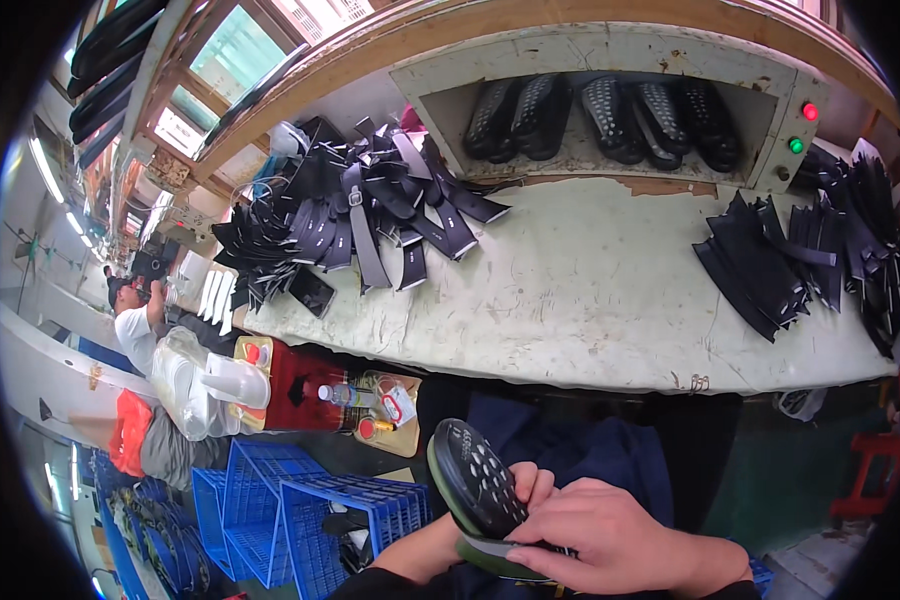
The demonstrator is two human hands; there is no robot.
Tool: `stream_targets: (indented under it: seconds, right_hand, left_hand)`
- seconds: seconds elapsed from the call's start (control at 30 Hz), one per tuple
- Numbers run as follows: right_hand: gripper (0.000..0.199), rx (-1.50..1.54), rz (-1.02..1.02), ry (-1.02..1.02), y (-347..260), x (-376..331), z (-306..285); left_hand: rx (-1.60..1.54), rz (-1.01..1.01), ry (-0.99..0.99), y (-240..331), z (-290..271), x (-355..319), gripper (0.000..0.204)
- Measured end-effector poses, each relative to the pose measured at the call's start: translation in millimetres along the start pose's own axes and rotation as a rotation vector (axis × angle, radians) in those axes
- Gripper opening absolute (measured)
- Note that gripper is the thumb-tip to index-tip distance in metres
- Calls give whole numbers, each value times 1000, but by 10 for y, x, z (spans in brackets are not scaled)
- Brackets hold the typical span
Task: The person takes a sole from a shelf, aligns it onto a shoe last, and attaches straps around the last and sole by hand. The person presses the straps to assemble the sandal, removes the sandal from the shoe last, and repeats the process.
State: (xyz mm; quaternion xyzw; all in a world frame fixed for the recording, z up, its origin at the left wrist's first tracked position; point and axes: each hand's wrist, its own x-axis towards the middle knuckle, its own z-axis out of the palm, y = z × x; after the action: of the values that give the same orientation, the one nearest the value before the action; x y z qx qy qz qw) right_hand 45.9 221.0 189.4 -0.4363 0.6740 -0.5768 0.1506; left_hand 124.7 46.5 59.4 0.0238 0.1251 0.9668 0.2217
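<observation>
In my lap I hold a shoe sole (475, 475), black with pale dots on its face and a green rim along the side. My left hand (533, 484) reaches from beneath and curls its fingers over the sole's right edge; most of that hand is hidden behind the sole. My right hand (600, 535) is closed at the heel-side end, its fingers pinching a thin grey-black strip (492, 547) that runs along the sole's edge. The sole stands tilted, its toe end pointing up and left.
Ahead is a pale worktable (570, 290) with piles of black straps (360, 205) at left and black pieces (770, 260) at right. A white box (610, 45) holds several dotted black soles (610, 120). Blue crates (310, 510) and a bottle (348, 395) are left. Another person (135, 325) works far left.
</observation>
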Motion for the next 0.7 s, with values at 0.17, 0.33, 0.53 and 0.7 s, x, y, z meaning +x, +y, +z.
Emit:
stream_targets:
  seconds: [0.17, 0.33, 0.53, 0.7]
  right_hand:
    - [14, 49, -16, 39, -120, -27, 53]
    - [10, 81, -37, 194, -57, -6, 192]
    - [10, 64, -11, 278, 97, 2, 353]
    - [10, 94, 8, 272, 122, 20, 386]
  left_hand:
    - [-56, -26, -53, 50, 243, 101, 20]
    - [-62, -83, -74, -55, 43, 105, 20]
    - [-89, -51, -109, -9, 134, 167, 24]
    - [1449, -534, -106, 5, -767, -568, 49]
